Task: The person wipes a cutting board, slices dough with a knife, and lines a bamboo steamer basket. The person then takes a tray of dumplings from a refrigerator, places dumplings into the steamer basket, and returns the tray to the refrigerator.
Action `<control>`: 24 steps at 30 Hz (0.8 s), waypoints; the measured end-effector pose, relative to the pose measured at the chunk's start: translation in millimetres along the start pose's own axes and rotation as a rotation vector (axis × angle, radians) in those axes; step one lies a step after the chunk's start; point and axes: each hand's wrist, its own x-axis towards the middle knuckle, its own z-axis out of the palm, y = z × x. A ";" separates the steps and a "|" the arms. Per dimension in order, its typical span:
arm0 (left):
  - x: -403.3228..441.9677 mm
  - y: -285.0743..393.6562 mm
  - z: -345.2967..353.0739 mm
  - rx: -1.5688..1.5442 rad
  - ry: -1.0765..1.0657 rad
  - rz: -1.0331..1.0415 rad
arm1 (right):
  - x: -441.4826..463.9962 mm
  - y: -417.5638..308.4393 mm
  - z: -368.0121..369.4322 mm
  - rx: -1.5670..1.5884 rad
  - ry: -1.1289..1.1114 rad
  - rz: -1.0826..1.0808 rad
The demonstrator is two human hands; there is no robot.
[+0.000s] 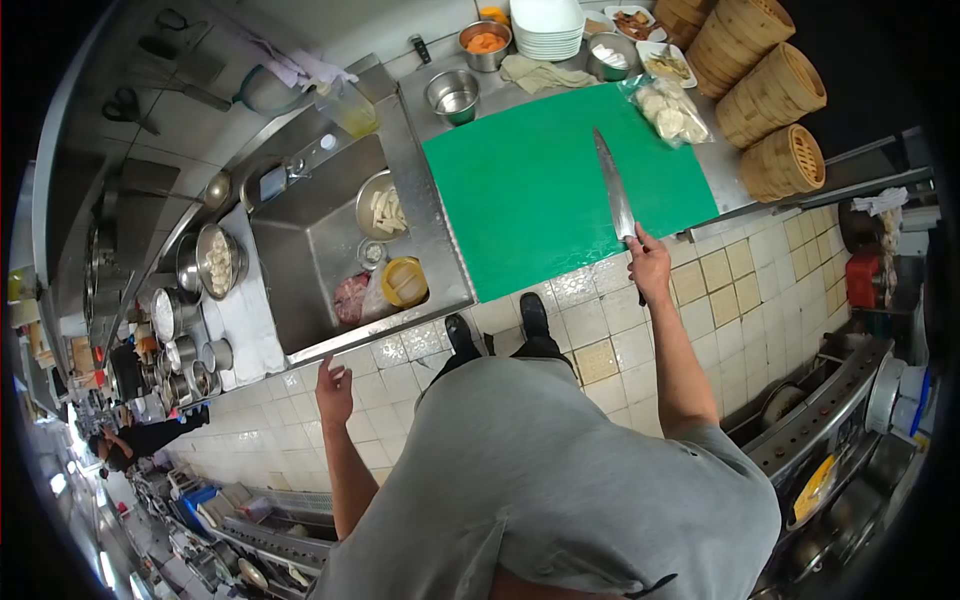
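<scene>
My right hand [650,265] is closed round the handle of a large kitchen knife [612,185], its blade pointing away over the green cutting board [540,190]. Near the sink's front edge, my left hand [334,390] hangs over the tiled floor with its fingers apart and nothing in it. A clear plastic bag of pale food [672,112] lies on the board's far right corner. An empty-looking metal bowl [453,96] stands beyond the board's far left corner.
Left of the board, the sink [310,270] holds a bowl of white pieces [385,208], packed meat [350,298] and a yellow-rimmed container [404,282]. Bamboo steamers [770,110] stand at the right. White plates [548,30] are stacked behind the board. Another person [130,445] is far left.
</scene>
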 end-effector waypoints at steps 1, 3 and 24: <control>6.3 12.1 -3.8 0.024 0.004 0.026 | -7.9 1.5 8.8 -0.003 -0.012 0.006; 21.6 25.7 -7.5 0.031 0.029 0.115 | -23.5 4.4 26.7 -0.027 -0.046 -0.022; 444.0 33.1 18.8 -1.248 -0.386 -0.339 | -215.7 -60.3 228.6 -0.255 -0.062 -0.254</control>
